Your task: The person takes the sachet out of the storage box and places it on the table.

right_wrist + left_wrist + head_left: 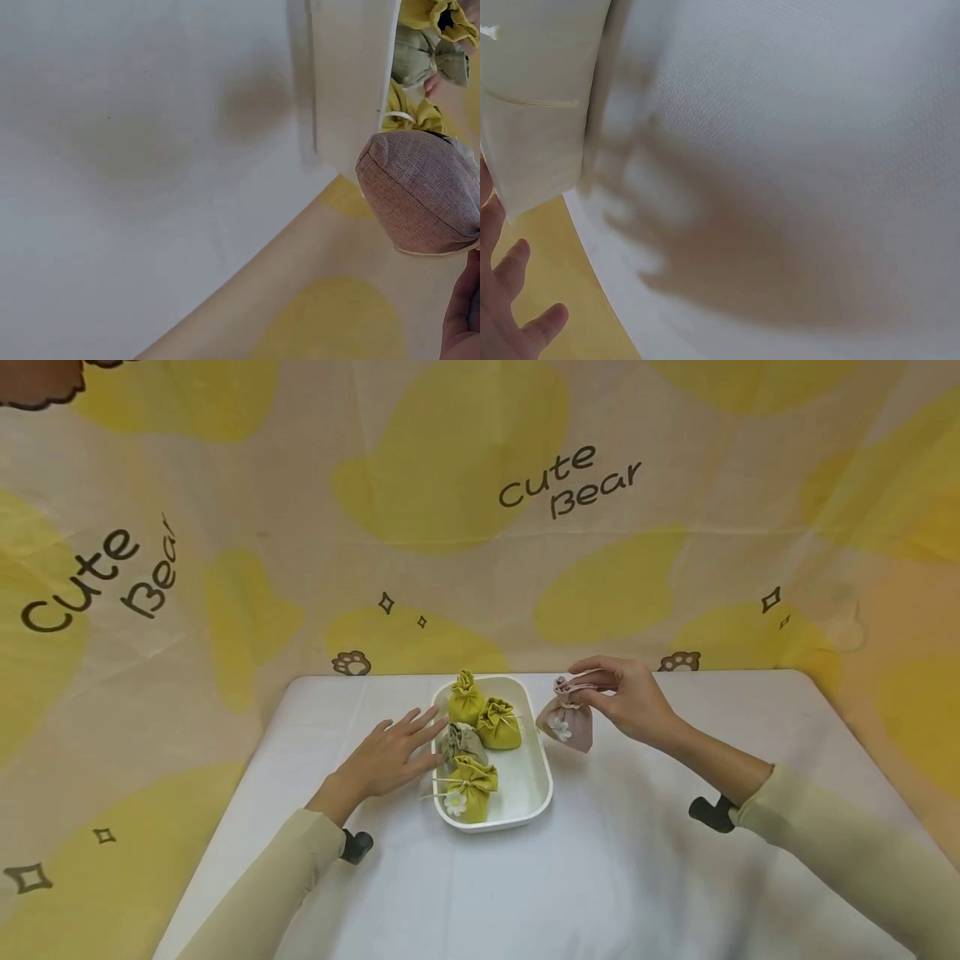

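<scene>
Light khaki sleeves (pixel 255 885) come in from the lower corners, each with a black device (pixel 357 847) at its cuff. Between them stretches a white counter (pixel 510 902), carrying a white rectangular tray (pixel 536 806). Just beyond the tray's right rim, off the counter, a dusty-pink drawstring pouch (pixel 572 727) with a white flower hangs from the right hand (pixel 633 702), whose fingers are clamped on its gathered neck. The left hand (pixel 382 758) is at the tray's left rim, fingers straight and spread apart; how firmly they touch I cannot tell. Inside the tray sit three yellow-green pouches (pixel 472 793), the front one bearing a white flower, and one grey-green pouch (pixel 465 745) among them. Behind hangs a "Cute Bear" backdrop (pixel 450 577) with yellow blotches.
</scene>
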A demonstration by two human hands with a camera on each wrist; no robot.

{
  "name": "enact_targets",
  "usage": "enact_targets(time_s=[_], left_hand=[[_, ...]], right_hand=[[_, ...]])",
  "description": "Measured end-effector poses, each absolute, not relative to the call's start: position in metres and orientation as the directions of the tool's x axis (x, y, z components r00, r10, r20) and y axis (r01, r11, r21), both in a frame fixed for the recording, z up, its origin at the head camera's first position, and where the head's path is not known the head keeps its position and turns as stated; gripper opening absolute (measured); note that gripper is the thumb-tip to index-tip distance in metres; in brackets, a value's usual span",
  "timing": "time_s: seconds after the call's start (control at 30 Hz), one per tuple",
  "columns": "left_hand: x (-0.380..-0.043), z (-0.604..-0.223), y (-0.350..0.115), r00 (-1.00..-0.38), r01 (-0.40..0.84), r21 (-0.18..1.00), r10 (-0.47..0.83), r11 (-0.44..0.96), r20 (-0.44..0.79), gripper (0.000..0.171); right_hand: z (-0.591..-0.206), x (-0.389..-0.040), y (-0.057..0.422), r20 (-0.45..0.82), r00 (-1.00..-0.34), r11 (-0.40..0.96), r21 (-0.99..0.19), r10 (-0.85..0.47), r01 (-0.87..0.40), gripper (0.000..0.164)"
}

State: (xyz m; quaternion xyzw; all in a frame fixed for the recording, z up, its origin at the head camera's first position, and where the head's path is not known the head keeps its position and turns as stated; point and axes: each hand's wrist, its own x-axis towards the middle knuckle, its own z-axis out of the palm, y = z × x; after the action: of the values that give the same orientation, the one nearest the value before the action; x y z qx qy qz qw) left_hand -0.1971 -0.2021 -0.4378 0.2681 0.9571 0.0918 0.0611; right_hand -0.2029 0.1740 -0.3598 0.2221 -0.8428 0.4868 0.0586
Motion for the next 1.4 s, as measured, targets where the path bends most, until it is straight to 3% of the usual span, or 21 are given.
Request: enact_targets(time_s=[0.57,1.0,1.4], left_hand=[[-0.196,-0.441,-0.201,-0.846,0.509,0.208,0.530,0.835,-0.059,0.066],[-0.197,-0.441,-0.203,-0.848,0.506,0.219,0.528,0.834,-0.052,0.068],[-0.197,-0.442,-0.204,-0.854,0.490,0.230,0.516,0.841,-0.066,0.068]], right_hand=[[-0.388,-0.204,0.244,0.321,-0.922,0.593,-0.708,-0.216,-0.385,0.029],[-0.417,-0.207,0.263,0.220,-0.946,0.674,-0.663,-0.240,-0.325,0.027],[-0.425,-0.209,0.264,0.201,-0.946,0.664,-0.675,-0.253,-0.321,0.029]])
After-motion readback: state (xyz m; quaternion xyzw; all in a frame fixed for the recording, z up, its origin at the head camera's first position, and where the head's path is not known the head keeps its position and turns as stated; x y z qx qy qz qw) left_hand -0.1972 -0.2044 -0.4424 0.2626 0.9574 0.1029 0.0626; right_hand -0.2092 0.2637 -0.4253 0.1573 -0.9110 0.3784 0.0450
